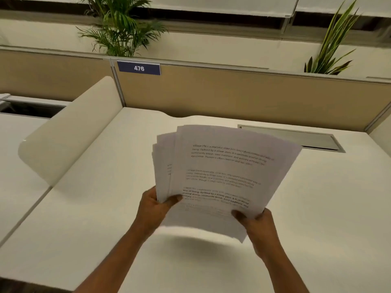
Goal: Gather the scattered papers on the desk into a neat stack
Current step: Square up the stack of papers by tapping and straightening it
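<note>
Several white printed papers (224, 172) are held in a loose, fanned bundle above the white desk (101, 218). Their left edges are staggered and do not line up. My left hand (155, 205) grips the bundle at its lower left, thumb on the top sheet. At the lower right corner my right hand (257, 222) holds it, thumb on top as well. The top sheet shows paragraphs of black text. A shadow of the papers falls on the desk beneath them.
A rounded cream divider (69, 132) stands at the left of the desk. A tan partition (243, 92) with a blue "476" label (139, 68) closes the back. A grey cable hatch (296, 138) lies at the back right. Plants rise behind the partition.
</note>
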Action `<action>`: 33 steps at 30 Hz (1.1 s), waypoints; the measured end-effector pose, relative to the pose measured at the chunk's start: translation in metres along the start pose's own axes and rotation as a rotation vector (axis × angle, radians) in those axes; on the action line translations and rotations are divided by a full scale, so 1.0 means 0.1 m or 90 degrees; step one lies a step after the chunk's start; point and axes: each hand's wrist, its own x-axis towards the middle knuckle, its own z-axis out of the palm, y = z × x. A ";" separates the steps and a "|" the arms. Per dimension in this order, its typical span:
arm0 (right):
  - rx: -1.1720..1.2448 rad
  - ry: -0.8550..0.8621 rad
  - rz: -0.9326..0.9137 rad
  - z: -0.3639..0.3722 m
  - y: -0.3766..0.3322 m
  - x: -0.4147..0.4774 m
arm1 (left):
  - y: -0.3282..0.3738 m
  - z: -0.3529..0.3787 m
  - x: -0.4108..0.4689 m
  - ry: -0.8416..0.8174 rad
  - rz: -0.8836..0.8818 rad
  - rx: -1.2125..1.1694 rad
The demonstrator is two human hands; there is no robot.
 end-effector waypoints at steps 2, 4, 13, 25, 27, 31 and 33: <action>0.007 0.025 -0.030 0.03 -0.08 0.06 | 0.09 0.05 0.07 0.010 0.039 0.001; 0.006 0.041 -0.054 0.06 -0.13 0.10 | 0.14 0.08 0.12 0.022 0.059 -0.010; 0.007 0.014 -0.117 0.04 -0.19 0.12 | 0.08 0.11 0.07 0.030 0.008 -0.052; -0.028 0.013 -0.175 0.08 -0.25 0.11 | 0.21 0.23 0.02 0.039 0.037 -0.042; -0.046 0.013 -0.188 0.06 -0.27 0.12 | 0.22 0.21 0.02 0.031 0.048 -0.046; -0.059 0.038 -0.179 0.05 -0.21 0.10 | 0.07 0.22 -0.04 0.036 -0.005 -0.040; -0.060 0.035 -0.178 0.05 -0.16 0.08 | -0.02 0.23 -0.07 0.047 -0.039 -0.035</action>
